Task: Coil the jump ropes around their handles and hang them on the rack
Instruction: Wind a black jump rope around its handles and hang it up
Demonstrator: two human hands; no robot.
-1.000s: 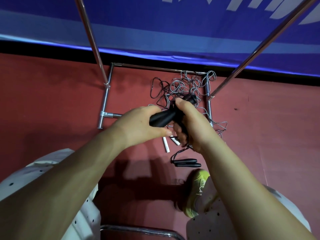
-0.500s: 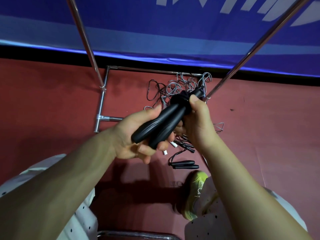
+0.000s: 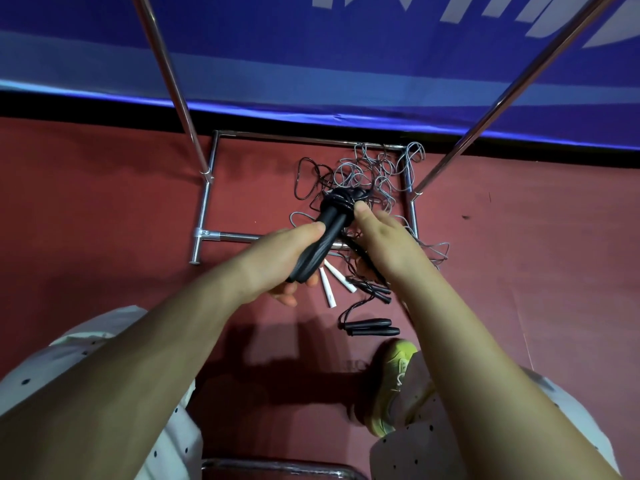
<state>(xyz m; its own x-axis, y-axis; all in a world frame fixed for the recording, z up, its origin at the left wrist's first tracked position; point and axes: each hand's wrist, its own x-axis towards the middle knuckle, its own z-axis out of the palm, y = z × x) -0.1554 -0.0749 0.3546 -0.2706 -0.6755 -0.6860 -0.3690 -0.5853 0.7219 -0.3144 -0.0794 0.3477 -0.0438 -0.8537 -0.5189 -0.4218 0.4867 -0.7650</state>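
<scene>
At picture centre the left hand (image 3: 277, 261) grips paired black handles (image 3: 320, 244) pointing toward one o'clock, the right hand (image 3: 384, 240) pinches black rope (image 3: 341, 199) coiled at their top, with tangled ropes (image 3: 374, 174) on the floor at twelve o'clock inside the rack (image 3: 207, 202) base.

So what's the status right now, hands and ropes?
Left hand grips paired black handles. Right hand pinches the rope coil at their top. Not hung yet. Tangled ropes and white handles lie on floor below.
</scene>
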